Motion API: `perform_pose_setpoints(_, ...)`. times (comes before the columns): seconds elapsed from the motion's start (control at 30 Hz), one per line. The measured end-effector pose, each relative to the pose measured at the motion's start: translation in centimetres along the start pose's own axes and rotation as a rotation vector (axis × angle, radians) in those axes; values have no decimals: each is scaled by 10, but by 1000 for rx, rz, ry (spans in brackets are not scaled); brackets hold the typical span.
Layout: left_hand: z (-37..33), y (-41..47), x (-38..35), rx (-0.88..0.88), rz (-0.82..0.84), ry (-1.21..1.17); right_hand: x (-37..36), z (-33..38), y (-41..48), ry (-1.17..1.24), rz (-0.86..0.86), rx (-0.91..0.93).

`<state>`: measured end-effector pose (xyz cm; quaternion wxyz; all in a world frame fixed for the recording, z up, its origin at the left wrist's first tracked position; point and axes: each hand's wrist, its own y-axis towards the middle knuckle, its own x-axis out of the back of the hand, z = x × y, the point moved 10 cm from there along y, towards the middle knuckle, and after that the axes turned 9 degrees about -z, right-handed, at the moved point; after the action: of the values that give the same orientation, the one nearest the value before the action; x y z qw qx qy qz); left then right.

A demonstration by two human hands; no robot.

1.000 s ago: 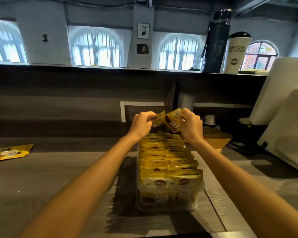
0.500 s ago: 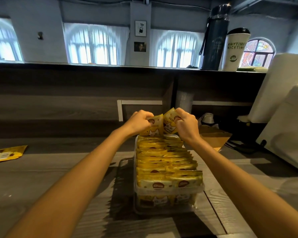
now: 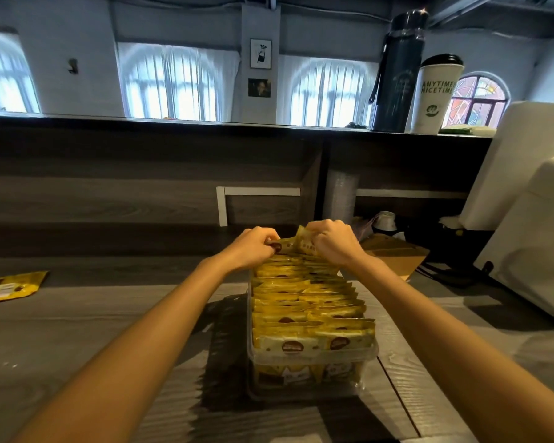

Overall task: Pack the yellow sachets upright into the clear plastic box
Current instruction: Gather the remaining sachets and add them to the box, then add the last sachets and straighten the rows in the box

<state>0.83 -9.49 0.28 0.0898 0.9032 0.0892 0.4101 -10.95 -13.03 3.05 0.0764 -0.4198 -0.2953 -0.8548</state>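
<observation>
A clear plastic box (image 3: 312, 357) stands on the grey wooden table in front of me. Two rows of yellow sachets (image 3: 307, 310) fill it, standing upright. At the box's far end my left hand (image 3: 253, 247) pinches one yellow sachet (image 3: 282, 246) by its top edge. Right beside it, my right hand (image 3: 333, 241) grips a second yellow sachet (image 3: 303, 239). Both sachets sit low, touching the tops of the packed rows. Their lower parts are hidden behind the hands and the rows.
A large yellow pouch (image 3: 8, 287) lies flat at the table's left edge. A brown cardboard box (image 3: 397, 255) sits behind my right hand. A dark flask (image 3: 397, 71) and a white cup (image 3: 437, 94) stand on the high shelf. White equipment (image 3: 531, 225) fills the right side.
Both hands have come down with the two sachets, from above the box to the far end of the packed rows.
</observation>
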Motion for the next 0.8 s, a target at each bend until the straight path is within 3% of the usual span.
perform_pose_setpoints(0.1, -3, -2, 16, -64, -172, 10, -18, 0, -3, -44, 111, 33)
perform_pose_setpoints(0.17, -3, -4, 26, -107, -259, 27, -17, -3, -2, -33, 69, 48)
perform_pose_setpoints(0.27, -1, -6, 23, -108, -259, 69, -10, -6, -1, 12, 2, 33)
perform_pose_setpoints(0.6, 5, -12, 17, -2, -203, 132, -13, -1, -7, 25, 65, -61)
perform_pose_setpoints(0.8, 2, -32, 62, 35, -390, 159, 5, 54, -8, -72, -93, 72)
